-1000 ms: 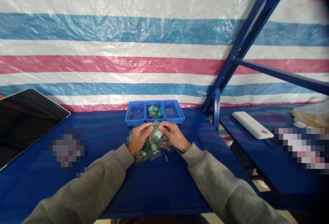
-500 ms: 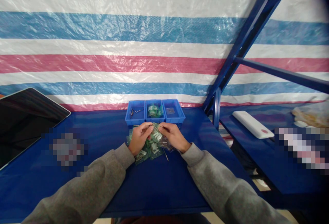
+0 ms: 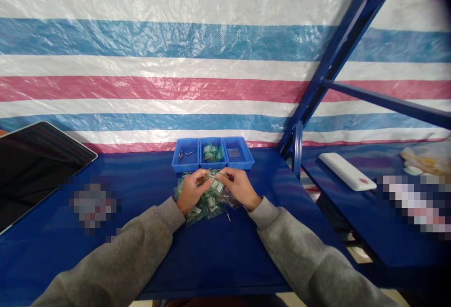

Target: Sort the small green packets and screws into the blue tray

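Over a pile of small green-tinted plastic bags [image 3: 212, 202], my left hand [image 3: 192, 189] is closed in a pinch. Opposite it, my right hand [image 3: 239, 187] also pinches, its fingertips almost meeting those of the left. Something small and thin, perhaps metal, shows between the fingertips, but its kind cannot be made out. Silvery pieces fill the bags, and a slim metal pin-like piece [image 3: 228, 216] pokes out at the pile's near edge. Just beyond my hands stand three joined blue bins: the left bin [image 3: 176, 161] holds loose metal pieces, the middle bin [image 3: 213, 164] green bags, the right bin [image 3: 243, 159] a small clear packet.
A dark-screened tablet or monitor [image 3: 38, 166] stands at the left of the blue table [image 3: 211, 260]. To the right, a blue metal frame [image 3: 317, 86] rises beside a second table with a white oblong device [image 3: 347, 171]. A striped tarp [image 3: 176, 63] hangs behind.
The fingertips of both hands have shifted slightly and drawn closer together over the pile. The bins and bags stay where they were.
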`<state>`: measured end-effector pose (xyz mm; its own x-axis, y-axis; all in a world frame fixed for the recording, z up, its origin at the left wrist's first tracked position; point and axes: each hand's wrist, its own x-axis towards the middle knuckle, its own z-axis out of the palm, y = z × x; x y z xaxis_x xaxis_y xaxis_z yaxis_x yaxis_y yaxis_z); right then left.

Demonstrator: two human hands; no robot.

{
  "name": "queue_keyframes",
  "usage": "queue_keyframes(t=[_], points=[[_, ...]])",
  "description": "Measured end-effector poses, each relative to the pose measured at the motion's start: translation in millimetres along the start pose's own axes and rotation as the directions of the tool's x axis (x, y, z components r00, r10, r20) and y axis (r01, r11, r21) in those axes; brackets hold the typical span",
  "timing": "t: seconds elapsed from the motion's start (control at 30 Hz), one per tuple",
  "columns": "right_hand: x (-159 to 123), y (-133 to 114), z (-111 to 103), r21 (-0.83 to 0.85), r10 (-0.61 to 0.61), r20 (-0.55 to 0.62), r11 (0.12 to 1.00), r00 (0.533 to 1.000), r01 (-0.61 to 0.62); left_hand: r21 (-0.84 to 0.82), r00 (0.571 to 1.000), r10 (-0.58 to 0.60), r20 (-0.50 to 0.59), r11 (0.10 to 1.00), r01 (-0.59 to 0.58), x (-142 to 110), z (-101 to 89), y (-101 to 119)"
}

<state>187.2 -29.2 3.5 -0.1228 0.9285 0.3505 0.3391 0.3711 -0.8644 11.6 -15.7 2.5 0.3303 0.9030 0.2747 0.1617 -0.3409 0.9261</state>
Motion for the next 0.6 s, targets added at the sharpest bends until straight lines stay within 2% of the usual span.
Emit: queue_keyframes(t=[0.13,0.33,0.5,0.6], points=[[-1.4,1.0,2.2,-0.011,0.012,-0.031,1.0,0.999,-0.012,0.051,1.0,0.009,0.011,0.999,-0.009,-1.1,-1.1,0.9],[-1.0,-0.7,1.3,-0.012,0.003,-0.033,1.0,0.999,-0.003,0.007,1.0,0.0,0.011,1.0,0.0,-3.3,-0.1,6.2],[-0.2,-1.2,0.2,0.008,-0.003,-0.013,1.0,1.0,0.003,0.029,0.999,-0.004,-0.052,1.0,0.005,-1.4,-0.2,8.2],[-0.6,-3.0,0.1,0.055,-0.01,0.0,0.998,1.0,0.01,0.037,0.999,0.002,-0.038,0.999,-0.001,-0.4,-1.4,9.4]])
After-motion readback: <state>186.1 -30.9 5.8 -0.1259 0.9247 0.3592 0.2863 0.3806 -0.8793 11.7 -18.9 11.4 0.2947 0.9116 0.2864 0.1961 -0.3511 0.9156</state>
